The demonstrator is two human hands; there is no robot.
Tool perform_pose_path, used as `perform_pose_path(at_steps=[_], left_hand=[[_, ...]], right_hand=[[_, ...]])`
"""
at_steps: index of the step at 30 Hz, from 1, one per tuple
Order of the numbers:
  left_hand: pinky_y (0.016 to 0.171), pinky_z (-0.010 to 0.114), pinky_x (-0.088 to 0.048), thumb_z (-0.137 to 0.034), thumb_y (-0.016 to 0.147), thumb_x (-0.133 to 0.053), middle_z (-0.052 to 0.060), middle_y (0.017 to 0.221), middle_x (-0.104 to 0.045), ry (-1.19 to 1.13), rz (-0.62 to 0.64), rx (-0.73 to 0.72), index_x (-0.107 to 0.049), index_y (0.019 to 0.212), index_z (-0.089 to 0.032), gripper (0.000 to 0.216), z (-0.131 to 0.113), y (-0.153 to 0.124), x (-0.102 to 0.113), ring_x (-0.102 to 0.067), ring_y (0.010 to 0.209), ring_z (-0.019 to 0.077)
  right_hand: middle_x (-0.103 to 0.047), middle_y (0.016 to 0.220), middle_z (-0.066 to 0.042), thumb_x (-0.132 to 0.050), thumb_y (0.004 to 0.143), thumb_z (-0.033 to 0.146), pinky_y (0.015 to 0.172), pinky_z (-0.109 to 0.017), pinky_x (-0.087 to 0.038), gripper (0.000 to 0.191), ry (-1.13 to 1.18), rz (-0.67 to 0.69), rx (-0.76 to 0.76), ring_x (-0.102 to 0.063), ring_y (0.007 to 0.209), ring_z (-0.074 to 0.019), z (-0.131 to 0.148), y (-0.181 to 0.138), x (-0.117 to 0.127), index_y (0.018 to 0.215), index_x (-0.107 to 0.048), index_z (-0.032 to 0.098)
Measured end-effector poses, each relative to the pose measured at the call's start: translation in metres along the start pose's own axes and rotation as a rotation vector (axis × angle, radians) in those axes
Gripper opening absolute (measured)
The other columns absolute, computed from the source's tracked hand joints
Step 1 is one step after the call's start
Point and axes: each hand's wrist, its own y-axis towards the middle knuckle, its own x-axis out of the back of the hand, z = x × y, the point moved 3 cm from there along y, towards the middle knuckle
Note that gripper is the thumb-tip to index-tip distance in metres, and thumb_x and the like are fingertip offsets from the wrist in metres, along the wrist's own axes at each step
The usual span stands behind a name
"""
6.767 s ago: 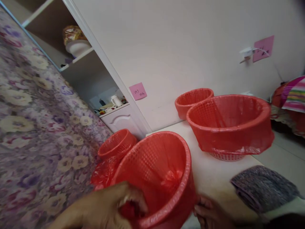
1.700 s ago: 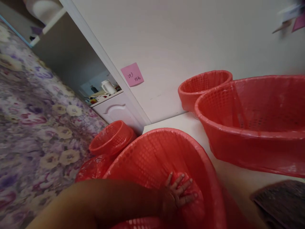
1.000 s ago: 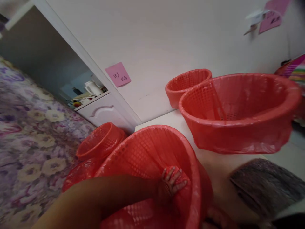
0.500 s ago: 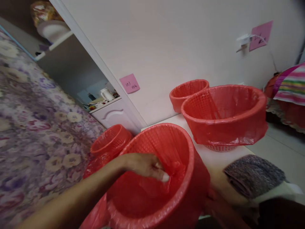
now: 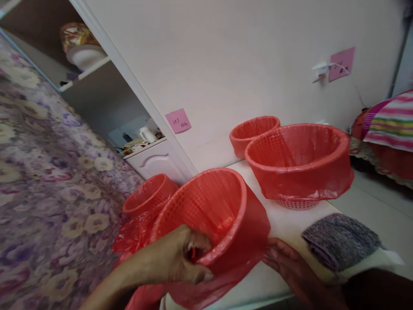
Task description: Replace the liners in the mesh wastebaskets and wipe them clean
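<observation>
A red plastic basket stands tilted before me, lined with a thin red plastic bag folded over its rim. My left hand is closed over the near rim, fingers inside and thumb outside, pinching the bag against it. Against the basket's right side rests my right hand, its fingers stretched out and touching the outer bag. Loose red plastic bags lie at the left, partly behind my left arm and the basket.
A larger bag-lined basket and a smaller red basket stand towards the wall. Another red basket is at the left. A folded grey cloth lies on the white tabletop. A floral curtain hangs left.
My left hand has come out from inside the basket to its near rim. The basket has tipped, its bag's lower edge now showing in front. My right hand shows more clearly.
</observation>
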Motion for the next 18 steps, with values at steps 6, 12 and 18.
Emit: perform_pose_path(at_steps=[6,12,18], left_hand=[[0.048,0.027,-0.019,-0.029,0.078,-0.061,-0.008,0.055,-0.027,-0.013,-0.158,0.019,-0.033,0.057,-0.02,0.036,-0.031,0.041,-0.001,-0.027,0.054,0.0078],[0.048,0.026,-0.023,-0.036,0.075,-0.061,-0.008,0.056,-0.036,0.04,-0.234,0.105,-0.043,0.062,-0.021,0.028,-0.054,0.063,-0.003,-0.032,0.054,0.0089],[0.054,0.026,-0.036,-0.039,0.076,-0.06,-0.001,0.071,-0.058,-0.136,-0.208,0.109,-0.057,0.08,-0.019,0.02,-0.04,0.079,-0.008,-0.051,0.063,0.0144]], right_hand=[[-0.076,0.103,-0.011,-0.077,0.074,0.054,0.096,-0.047,-0.048,0.045,0.132,-0.038,-0.026,-0.07,0.095,-0.0263,0.004,0.012,-0.007,0.101,-0.068,0.018],[-0.074,0.111,-0.015,-0.066,0.076,0.068,0.093,-0.044,-0.046,0.064,0.162,0.17,-0.09,-0.069,0.099,-0.0276,0.022,0.013,-0.022,0.115,-0.066,0.017],[-0.069,0.121,-0.014,-0.069,0.08,0.056,0.102,-0.045,-0.04,0.05,0.13,0.337,-0.048,-0.064,0.109,-0.0273,0.029,0.017,-0.033,0.114,-0.068,0.02]])
